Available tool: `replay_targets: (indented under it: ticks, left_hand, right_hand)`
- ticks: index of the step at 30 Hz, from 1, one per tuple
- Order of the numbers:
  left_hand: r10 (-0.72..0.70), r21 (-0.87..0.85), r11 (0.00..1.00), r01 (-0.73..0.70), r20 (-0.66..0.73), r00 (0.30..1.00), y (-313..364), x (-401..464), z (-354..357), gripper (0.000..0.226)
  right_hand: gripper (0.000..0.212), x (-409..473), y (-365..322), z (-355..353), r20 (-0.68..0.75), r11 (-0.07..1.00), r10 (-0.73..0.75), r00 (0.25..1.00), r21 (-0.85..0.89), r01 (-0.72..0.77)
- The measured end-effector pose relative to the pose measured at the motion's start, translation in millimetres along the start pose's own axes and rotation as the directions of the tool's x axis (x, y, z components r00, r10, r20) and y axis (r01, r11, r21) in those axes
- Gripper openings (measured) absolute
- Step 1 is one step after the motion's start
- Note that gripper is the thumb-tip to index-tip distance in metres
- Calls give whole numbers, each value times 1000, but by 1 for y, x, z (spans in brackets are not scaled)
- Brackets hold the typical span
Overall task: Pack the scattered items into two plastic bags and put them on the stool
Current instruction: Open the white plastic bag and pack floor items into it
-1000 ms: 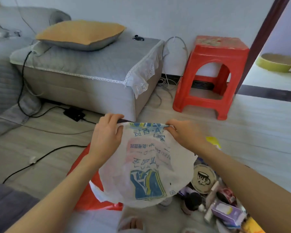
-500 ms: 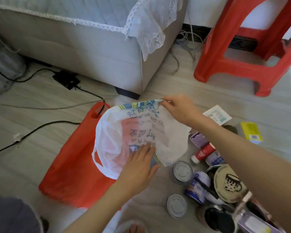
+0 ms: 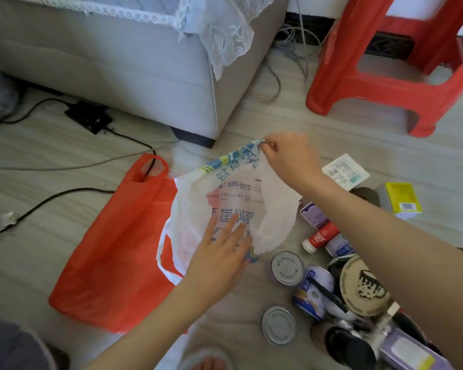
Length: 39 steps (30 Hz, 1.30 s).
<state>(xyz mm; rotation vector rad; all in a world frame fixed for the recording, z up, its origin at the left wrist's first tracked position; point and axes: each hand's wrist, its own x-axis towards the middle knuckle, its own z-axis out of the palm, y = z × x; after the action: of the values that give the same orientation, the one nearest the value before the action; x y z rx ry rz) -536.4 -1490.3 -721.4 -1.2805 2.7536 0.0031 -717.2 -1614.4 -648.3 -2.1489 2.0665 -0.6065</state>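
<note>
Right hand (image 3: 292, 161) pinches the thin, crinkled white plastic bag (image 3: 275, 212) by its rim; left hand (image 3: 219, 260) lies flat inside it, fingers straight. A glossy red bag (image 3: 112, 249) lies beneath on the pale wood-grain floor (image 3: 292, 124), near the red plastic stool (image 3: 380, 86).

White bag (image 3: 275, 212) pinched by right hand (image 3: 292, 158), left hand (image 3: 219, 260) flat inside

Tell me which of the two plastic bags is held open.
The white printed bag: the right hand lifts its rim. The red bag lies flat beneath it.
</note>
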Motion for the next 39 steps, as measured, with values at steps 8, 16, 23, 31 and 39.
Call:
replay_targets:
  ticks: [8, 16, 23, 31, 39]
  left_hand:
    - [-191, 246, 946, 210, -100, 977, -75, 29, -34, 55]
    - [-229, 106, 966, 234, -59, 972, -76, 59, -14, 66]
    - [-251, 51, 965, 258, -113, 961, -91, 60, -9, 73]
    - [-325, 72, 941, 330, -72, 943, -107, 49, -6, 75]
    - [-327, 112, 935, 336, -93, 940, -83, 39, -4, 77]
  right_hand:
    - [28, -1, 23, -22, 34, 985, -46, 998, -163, 51]
    - [45, -71, 28, 8, -212, 993, -27, 977, -117, 3]
    - [53, -112, -3, 87, 353, 878, -409, 842, -97, 468]
    - [35, -107, 22, 84, 719, 837, -93, 689, -318, 445]
    - [40, -108, 39, 61, 673, 882, -66, 737, -306, 358]
